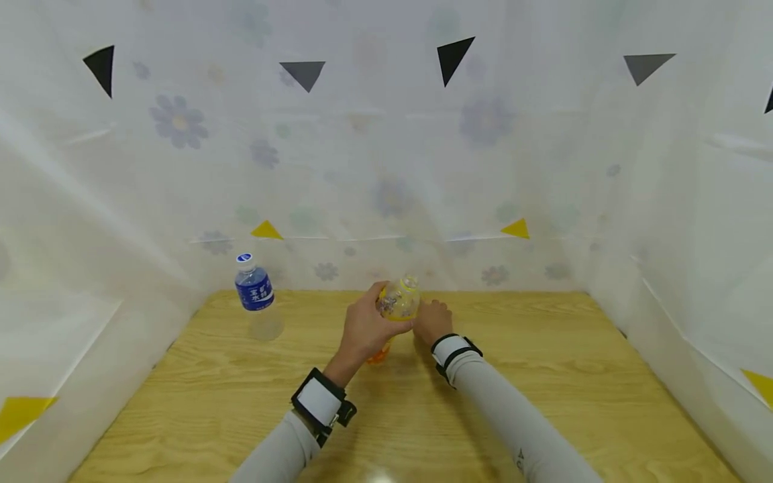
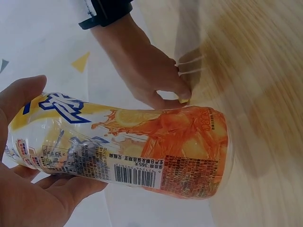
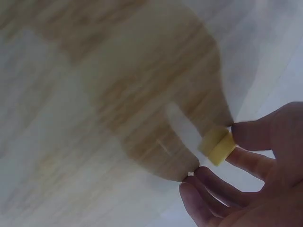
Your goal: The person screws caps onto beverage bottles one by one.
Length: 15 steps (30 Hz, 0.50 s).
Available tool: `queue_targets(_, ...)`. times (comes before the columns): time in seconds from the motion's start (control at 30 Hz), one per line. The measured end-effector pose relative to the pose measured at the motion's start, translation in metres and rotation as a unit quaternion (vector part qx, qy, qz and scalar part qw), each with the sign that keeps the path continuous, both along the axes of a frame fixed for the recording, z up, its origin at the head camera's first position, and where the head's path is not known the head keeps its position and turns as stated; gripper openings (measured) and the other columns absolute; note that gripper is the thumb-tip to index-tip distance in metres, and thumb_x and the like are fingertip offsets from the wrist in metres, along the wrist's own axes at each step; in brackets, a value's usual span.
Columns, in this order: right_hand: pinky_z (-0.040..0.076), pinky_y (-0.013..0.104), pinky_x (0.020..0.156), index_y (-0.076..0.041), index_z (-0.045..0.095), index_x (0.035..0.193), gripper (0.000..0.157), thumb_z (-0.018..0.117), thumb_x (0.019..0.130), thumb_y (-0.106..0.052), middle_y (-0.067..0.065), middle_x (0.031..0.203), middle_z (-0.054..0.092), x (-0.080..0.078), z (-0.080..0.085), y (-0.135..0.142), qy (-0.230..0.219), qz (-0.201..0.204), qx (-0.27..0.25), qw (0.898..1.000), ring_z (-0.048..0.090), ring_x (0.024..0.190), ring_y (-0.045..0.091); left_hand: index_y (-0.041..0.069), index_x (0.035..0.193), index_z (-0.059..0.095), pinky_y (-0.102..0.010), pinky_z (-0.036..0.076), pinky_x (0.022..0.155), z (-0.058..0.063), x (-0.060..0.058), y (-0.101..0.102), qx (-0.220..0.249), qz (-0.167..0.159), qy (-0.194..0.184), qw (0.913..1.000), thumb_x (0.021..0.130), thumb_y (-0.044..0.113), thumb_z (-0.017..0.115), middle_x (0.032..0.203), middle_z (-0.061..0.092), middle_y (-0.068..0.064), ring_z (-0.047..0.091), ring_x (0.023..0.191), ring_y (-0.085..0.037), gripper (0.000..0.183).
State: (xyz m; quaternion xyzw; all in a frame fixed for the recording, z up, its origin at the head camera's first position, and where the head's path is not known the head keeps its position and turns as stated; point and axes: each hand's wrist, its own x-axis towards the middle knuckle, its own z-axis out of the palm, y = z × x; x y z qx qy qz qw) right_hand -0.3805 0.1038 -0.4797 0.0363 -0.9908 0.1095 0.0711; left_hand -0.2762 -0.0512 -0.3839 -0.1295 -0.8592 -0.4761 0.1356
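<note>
My left hand (image 1: 365, 327) grips a clear bottle (image 1: 401, 300) by its upper part, with the neck showing bare at the top. In the left wrist view, the bottle's orange and yellow wrapper (image 2: 137, 146) carries a barcode and printed text, and its base is at or close to the table; contact cannot be told. Just right of the bottle, my right hand (image 1: 433, 322) is low at the tabletop. Its thumb and index finger pinch a small yellow bottle cap (image 3: 221, 150), while the other fingertips touch or nearly touch the wood.
A water bottle (image 1: 256, 295) with a blue label and white cap stands upright at the back left of the wooden table (image 1: 519, 396). White flowered sheeting (image 1: 386, 154) with black, grey and yellow triangles encloses the back and sides.
</note>
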Motion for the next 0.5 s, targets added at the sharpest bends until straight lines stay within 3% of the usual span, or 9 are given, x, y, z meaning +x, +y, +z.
queue_targets(0.23, 0.054, 0.056, 0.087, 0.004, 0.067, 0.12, 0.034, 0.066, 0.097, -0.021, 0.029, 0.11, 0.067, 0.007, 0.003, -0.003, 0.028, 0.013, 0.049, 0.998, 0.063, 0.104, 0.046, 0.013, 0.142, 0.056, -0.04, 0.057, 0.076, 0.0, 0.0, -0.001, -0.003, -0.003, 0.005, 1.0, 0.075, 0.028, 0.09, 0.115, 0.07, -0.01, 0.067, 0.096, -0.026, 0.076)
queue_targets(0.33, 0.055, 0.054, 0.086, 0.008, 0.069, 0.111, 0.029, 0.064, 0.097, -0.017, 0.028, 0.104, 0.068, 0.01, 0.005, -0.005, 0.05, 0.033, 0.063, 0.996, 0.064, 0.101, 0.043, 0.014, 0.141, 0.056, -0.038, 0.056, 0.075, 0.001, 0.0, -0.002, -0.005, 0.0, 0.003, 1.0, 0.075, 0.029, 0.089, 0.115, 0.07, -0.01, 0.067, 0.094, -0.024, 0.076)
queue_targets(0.5, 0.055, 0.052, 0.086, 0.012, 0.071, 0.093, 0.025, 0.069, 0.088, -0.012, 0.027, 0.098, 0.067, 0.015, 0.022, -0.005, 0.083, 0.074, 0.071, 0.991, 0.063, 0.098, 0.041, 0.014, 0.141, 0.057, -0.038, 0.056, 0.074, 0.002, 0.002, -0.003, -0.005, 0.005, -0.001, 1.0, 0.075, 0.031, 0.09, 0.114, 0.07, -0.01, 0.066, 0.093, -0.024, 0.076)
